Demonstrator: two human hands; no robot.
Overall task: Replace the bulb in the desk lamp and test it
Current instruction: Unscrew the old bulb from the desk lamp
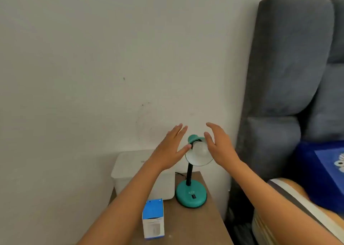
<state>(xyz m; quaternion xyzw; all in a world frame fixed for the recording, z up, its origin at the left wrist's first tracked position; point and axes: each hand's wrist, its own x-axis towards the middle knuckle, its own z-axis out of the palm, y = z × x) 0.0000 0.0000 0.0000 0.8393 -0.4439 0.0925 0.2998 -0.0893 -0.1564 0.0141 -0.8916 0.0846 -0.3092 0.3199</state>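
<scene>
Both hands flank the lamp head, neither gripping yet.

The teal desk lamp [191, 192] stands on the wooden bedside table [201, 226], near its far right corner, its shade [200, 156] tipped toward the camera so the bulb [199, 149] faces the person. The left hand [170, 149] is spread flat with its thumb tip touching or just beside the shade's left rim; the right hand [218, 148] is open and slightly cupped, just beside the right rim. The bulb lies between the palms, its axis pointing out toward the viewer and a little downward, so the right hand looks better placed to close on it while the left steadies the shade. The blue and white bulb box [153, 219] stands upright at the near edge, well apart from both hands.
</scene>
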